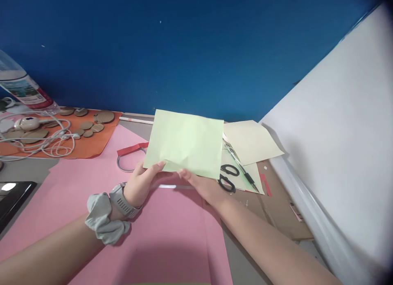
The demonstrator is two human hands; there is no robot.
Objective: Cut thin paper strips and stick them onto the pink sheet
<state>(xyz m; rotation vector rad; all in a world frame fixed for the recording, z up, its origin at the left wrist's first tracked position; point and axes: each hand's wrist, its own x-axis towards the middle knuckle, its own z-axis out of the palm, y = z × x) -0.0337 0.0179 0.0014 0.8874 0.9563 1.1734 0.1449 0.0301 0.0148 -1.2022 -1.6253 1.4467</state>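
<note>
"What is at the center?"

"A pale green sheet (186, 144), held tilted above pink paper (172, 244) on a gray surface (239, 264)."

"And the hands?"

"Apart from each other, both clamped on the sheet's lower edge. The left hand (143, 180) pinches near the left corner, thumb on the face; the right hand (202, 186) grips farther right, its thumb near the middle of that edge."

"Anything worn?"

"A gray watch (125, 201) and a pale scrunchie (106, 219), both on the left wrist."

"What lies close by?"

"At right, the black handles of scissors (230, 170), a pen (242, 168) and a cream sheet (251, 142). At left, a red strip (132, 149) beside a gray loop (120, 165)."

"Farther out?"

"Far left, brown discs (104, 116) and tangled white earphones (58, 144) rest on orange paper (107, 140), a labeled bottle (27, 88) leaning behind them. A glossy black object (15, 199), cut off by the frame, lies nearer the viewer. A blue wall (196, 52) stands behind."
</note>
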